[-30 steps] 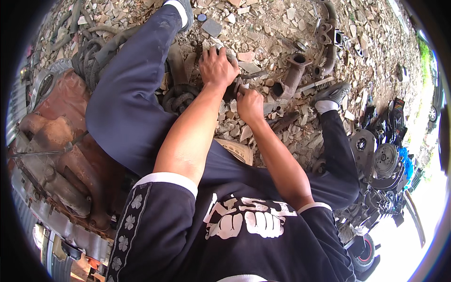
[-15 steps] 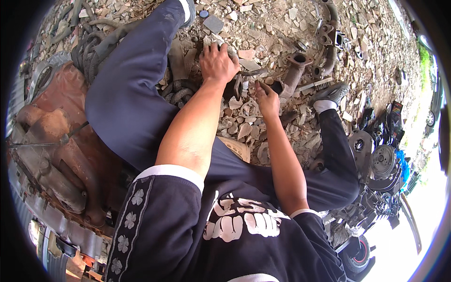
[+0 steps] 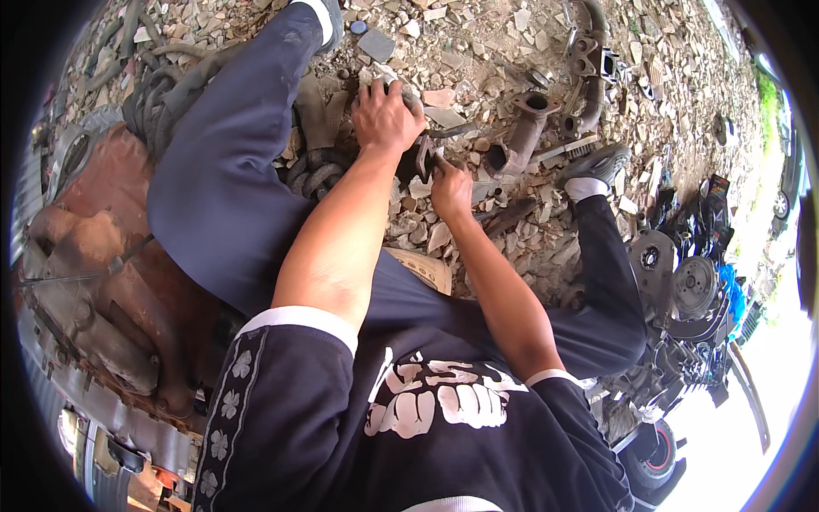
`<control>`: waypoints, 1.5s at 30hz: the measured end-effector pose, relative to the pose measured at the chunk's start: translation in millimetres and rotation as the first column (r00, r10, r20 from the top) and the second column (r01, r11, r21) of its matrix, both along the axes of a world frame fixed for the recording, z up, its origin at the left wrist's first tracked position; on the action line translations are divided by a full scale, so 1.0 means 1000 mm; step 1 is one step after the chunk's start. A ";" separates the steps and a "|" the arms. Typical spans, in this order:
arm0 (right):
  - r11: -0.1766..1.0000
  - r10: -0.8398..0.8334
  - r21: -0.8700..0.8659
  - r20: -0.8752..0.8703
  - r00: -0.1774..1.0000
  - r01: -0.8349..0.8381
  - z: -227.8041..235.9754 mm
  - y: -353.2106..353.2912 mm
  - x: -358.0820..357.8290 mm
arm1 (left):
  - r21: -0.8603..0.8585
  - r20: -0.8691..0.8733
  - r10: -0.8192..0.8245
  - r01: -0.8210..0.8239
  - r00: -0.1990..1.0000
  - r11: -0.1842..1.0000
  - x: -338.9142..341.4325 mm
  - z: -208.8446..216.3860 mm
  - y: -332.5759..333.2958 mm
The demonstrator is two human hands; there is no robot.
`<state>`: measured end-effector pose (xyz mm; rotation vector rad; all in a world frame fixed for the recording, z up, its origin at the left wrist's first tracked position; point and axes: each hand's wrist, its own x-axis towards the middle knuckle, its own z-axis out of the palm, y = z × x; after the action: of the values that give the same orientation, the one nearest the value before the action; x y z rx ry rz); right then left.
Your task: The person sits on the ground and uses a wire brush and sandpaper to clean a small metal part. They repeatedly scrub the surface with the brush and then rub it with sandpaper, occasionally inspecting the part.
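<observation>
From afar I log a rust-dark flanged metal pipe (image 3: 424, 157) on the stony brown ground (image 3: 482, 47), probably heavy, rigid, gritty, best held round its body; left hand (image 3: 386, 118) curled just beyond, right hand (image 3: 451, 186) bent-fingered at its flange, either grip unreadable.

Lettered in White, Hard to Read

Shows large white letters (image 3: 448, 367) across the front of the black shirt (image 3: 512, 465), bent by folds, above rounded white shapes (image 3: 467, 410). Shows printed marks (image 3: 433, 271) on the tan sheet (image 3: 411, 261), too small to make out.
</observation>
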<state>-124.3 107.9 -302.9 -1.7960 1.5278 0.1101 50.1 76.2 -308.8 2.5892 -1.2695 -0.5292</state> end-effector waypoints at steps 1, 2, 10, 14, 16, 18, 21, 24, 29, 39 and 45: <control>1.000 -0.004 -0.002 0.011 1.000 0.004 0.000 0.001 -0.001 | -0.054 0.055 0.005 -0.002 0.998 0.999 -0.003 -0.004 0.002; 1.000 -0.010 0.006 0.024 1.000 0.010 0.005 0.004 0.002 | -0.098 0.113 0.010 0.001 0.994 0.995 -0.003 -0.005 0.006; 0.997 -0.066 -0.040 0.039 0.997 0.068 0.011 0.000 0.013 | -0.086 0.133 -0.007 0.018 0.991 0.996 -0.001 -0.006 0.003; 0.994 -0.056 -0.092 0.065 0.996 0.062 0.007 0.014 0.010 | -0.098 0.114 0.003 0.009 0.993 0.995 -0.003 0.001 -0.002; 0.998 0.005 -0.070 0.012 1.000 -0.004 -0.016 0.010 -0.008 | -0.111 0.131 0.001 0.014 0.991 0.994 -0.004 -0.004 0.000; 0.997 -0.045 -0.054 0.031 0.999 0.046 -0.009 0.001 0.001 | -0.049 0.101 -0.002 0.007 0.995 0.999 0.000 -0.006 0.000; 0.973 -0.069 -0.212 0.113 0.991 0.092 0.006 0.007 0.014 | -0.100 0.125 -0.007 0.020 0.992 0.995 0.000 -0.006 0.000; 0.996 -0.065 -0.062 0.101 0.993 0.071 -0.011 0.015 -0.009 | -0.005 -0.005 -0.006 0.006 1.000 1.000 -0.001 0.007 -0.007; 0.999 -0.040 -0.002 0.001 0.999 0.040 -0.009 0.046 -0.011 | 0.016 -0.023 0.004 -0.003 1.000 1.000 0.004 -0.006 0.003; 0.949 -0.315 0.016 0.044 0.948 0.315 0.024 0.058 0.008 | -0.006 -0.005 -0.009 0.009 1.000 1.000 0.000 -0.008 0.002; 0.983 -0.161 -0.080 0.043 0.986 0.164 -0.002 0.034 0.006 | 0.009 -0.001 -0.004 0.004 1.000 1.000 -0.001 -0.005 -0.001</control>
<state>-117.9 141.7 -304.9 -1.7190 1.6676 -0.0660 49.0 75.4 -314.3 2.5941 -1.2752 -0.5389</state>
